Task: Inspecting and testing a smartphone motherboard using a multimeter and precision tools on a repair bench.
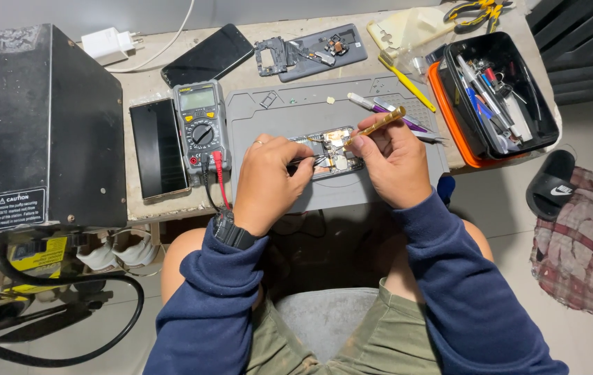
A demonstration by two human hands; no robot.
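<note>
An opened phone (330, 151) is laid on a work mat (296, 111) in the middle of the desk (145, 87). It is flanked by the left hand (269, 182) and the right hand (394, 163). A multimeter (201, 123) is placed just left of the mat, with a phone (157, 147) beside it further left. A tool tray (501, 97) is set at the right, and a phone back cover (317, 50) behind the mat.

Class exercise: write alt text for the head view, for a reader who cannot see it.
Two hands work on an opened phone lying on a grey mat: the left hand holds tweezers, the right hand a gold-handled tool. A multimeter sits to the left.
</note>
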